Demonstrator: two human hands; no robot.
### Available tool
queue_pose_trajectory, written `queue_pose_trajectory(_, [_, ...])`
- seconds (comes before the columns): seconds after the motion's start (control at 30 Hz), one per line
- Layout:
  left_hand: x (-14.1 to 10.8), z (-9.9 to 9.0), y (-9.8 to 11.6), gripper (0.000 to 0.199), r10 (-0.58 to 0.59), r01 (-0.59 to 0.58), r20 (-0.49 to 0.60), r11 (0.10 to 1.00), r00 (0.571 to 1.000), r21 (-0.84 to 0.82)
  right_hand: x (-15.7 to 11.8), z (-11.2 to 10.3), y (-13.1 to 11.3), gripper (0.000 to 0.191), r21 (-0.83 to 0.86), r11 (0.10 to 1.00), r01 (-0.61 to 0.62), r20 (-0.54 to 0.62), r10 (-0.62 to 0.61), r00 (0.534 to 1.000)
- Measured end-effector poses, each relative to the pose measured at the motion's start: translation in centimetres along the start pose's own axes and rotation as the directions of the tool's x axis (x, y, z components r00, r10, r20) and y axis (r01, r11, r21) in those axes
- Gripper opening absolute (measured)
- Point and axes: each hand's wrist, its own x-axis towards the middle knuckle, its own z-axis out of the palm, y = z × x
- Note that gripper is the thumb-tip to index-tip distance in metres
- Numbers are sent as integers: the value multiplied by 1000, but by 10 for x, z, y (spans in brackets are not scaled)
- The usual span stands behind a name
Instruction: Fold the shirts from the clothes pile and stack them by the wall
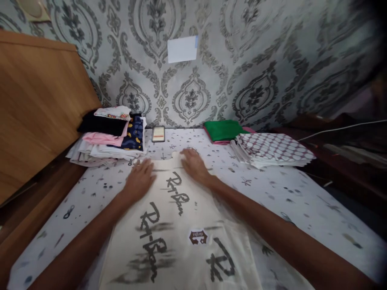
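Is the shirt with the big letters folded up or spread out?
Spread out: the shirt lies flat and wide, its big letters showing, with both hands on it.

the cream garment (187, 219) runs off the bottom edge; print on the small card (158, 134) is unreadable.

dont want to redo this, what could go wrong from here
The left hand and right hand are at the far end of the cream printed garment, so a tug might wrinkle it. The uneven clothes pile beside the wooden panel could topple if bumped.
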Motion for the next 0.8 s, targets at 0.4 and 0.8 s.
queue_pose_trajectory(0.4, [2, 1, -44, 64, -93, 124, 237, 985, 967, -116, -26, -10, 60, 58, -180, 983, 35, 196, 1, 981])
queue_pose_trajectory(0.8, [-68, -25, 55, 76, 200, -149, 196, 958, 960, -246, -136, -16, -57, 62, 14, 964, 265, 294, -257, 921])
